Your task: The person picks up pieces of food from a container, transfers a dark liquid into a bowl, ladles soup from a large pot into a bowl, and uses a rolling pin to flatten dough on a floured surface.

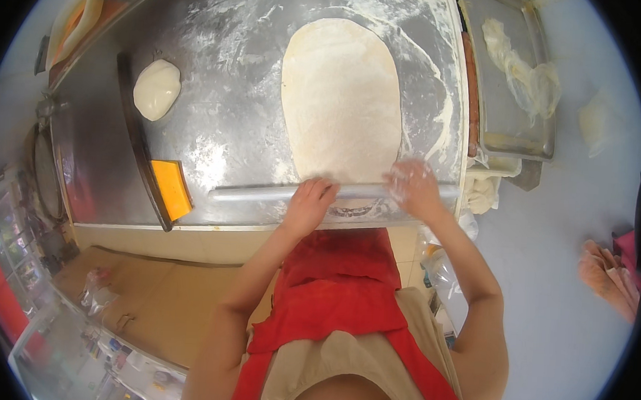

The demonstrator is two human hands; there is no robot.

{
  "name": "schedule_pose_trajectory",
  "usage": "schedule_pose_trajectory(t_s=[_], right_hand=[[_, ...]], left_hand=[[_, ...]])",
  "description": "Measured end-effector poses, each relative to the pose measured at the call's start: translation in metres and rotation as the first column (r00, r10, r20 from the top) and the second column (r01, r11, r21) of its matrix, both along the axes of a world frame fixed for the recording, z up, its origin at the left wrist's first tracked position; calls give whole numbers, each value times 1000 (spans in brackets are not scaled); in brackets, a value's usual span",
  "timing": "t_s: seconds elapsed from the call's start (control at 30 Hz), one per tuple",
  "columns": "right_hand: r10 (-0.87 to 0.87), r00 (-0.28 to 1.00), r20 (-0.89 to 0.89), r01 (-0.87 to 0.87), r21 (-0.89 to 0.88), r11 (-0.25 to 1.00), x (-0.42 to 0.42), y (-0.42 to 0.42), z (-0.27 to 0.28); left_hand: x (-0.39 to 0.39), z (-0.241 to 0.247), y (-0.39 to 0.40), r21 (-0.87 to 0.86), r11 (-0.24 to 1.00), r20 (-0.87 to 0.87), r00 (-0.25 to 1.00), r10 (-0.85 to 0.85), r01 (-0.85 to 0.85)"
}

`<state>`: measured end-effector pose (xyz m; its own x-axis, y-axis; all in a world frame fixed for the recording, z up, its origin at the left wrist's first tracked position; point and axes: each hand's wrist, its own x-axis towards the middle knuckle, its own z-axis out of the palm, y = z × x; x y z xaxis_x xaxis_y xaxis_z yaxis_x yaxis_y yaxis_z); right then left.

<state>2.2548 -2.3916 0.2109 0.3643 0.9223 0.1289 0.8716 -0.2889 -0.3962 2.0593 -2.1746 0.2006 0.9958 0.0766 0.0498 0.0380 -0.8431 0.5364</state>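
Observation:
A long oval sheet of rolled dough (342, 92) lies flat on the floured metal worktop (238, 109). Across its near end runs a long, pale grey ridged rod (255, 192), parallel to the table's front edge. My left hand (309, 202) is curled over the rod at the left side of the dough's near end. At the right side, my right hand (414, 189) is over the rod, dusted with flour and blurred by motion. Whether its fingers grip the rod or the dough's edge cannot be made out.
A smooth dough lump (157, 90) sits at the left beside a dark bar (139, 136). Against that bar rests a yellow dough scraper (171, 190). Right of the worktop are a metal tray (512, 112) holding crumpled plastic (523, 75) and a container of dough (482, 192).

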Motion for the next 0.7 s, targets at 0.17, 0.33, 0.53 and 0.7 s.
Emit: schedule_pose_trajectory(t_s=[0.17,0.33,0.53,0.7], right_hand=[[184,978,93,-179,-57,982,-40,-6,-2],[158,985,73,-162,39,986,-54,-6,-36],[88,989,-116,-86,15,996,-26,26,-18],[-389,702,-596,269,-283,920,44,73,-2]], left_hand=[[-22,-1,2,101,994,45,998,-36,32],[-33,-8,9,174,985,126,992,-26,4],[-9,-13,13,-62,998,-3,1000,18,-18],[38,-3,55,-194,940,-13,959,283,-280]])
